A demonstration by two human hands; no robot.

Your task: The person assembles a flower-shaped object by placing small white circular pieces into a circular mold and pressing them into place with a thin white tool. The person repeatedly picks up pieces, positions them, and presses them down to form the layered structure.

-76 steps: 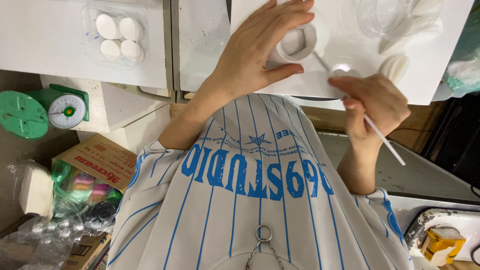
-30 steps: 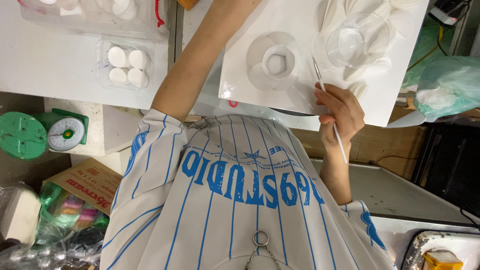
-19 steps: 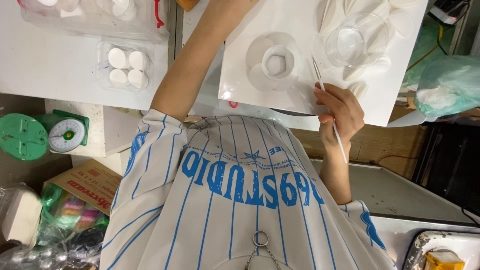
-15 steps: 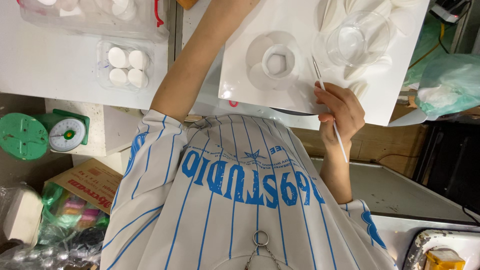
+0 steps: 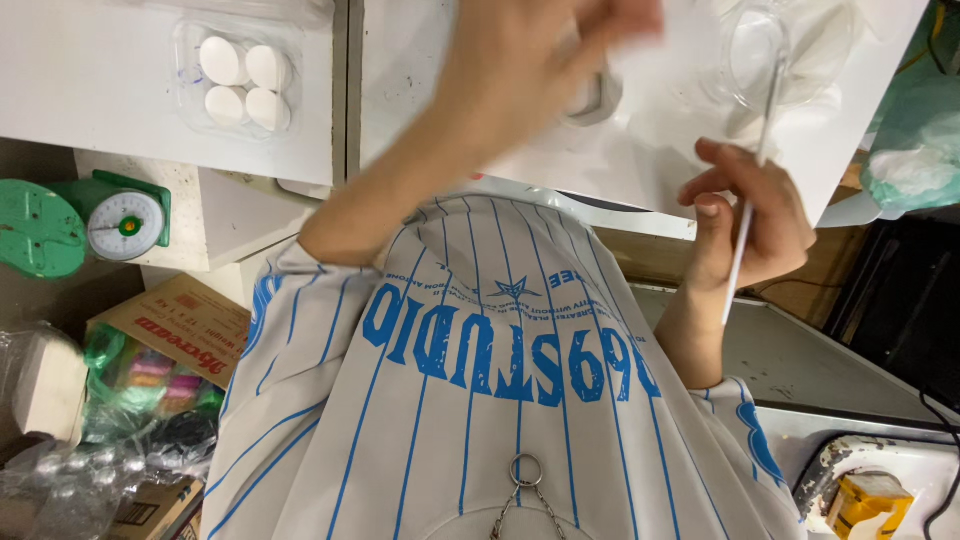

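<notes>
Four white round discs (image 5: 244, 82) sitting in a clear plastic blister tray (image 5: 190, 60), upper left on the white tabletop (image 5: 90, 90). Below the table edge, a green dial scale (image 5: 125, 222) with a white face, parked on a pale box. Lower left, a tan cardboard box (image 5: 185, 330) with a red printed label, tilted, just above a green bag (image 5: 150, 375) stuffed with pastel-coloured pieces. Further down, clear crinkled plastic (image 5: 70, 480), contents too blurred to make out. Bottom right corner, a small yellow packet (image 5: 872, 500) lying in a grimy white tray (image 5: 900, 460). Far right, a pale green plastic bag (image 5: 915, 150) bunched at the table's edge.

Up top, left hand (image 5: 545, 60) blurred with motion, spread over a white sheet (image 5: 650, 150) and covering most of a grey-white ring-shaped piece (image 5: 597, 100); whether gripping it or only hovering, cannot tell. Just right of it, a clear plastic container (image 5: 755, 60) on the sheet, contents unclear. Right hand (image 5: 750, 225) closed around a thin white stick (image 5: 745, 240), pinched between thumb and fingers, upper tip reaching to the clear container, lower end poking out past the palm. Hands well apart, sheet between them.
</notes>
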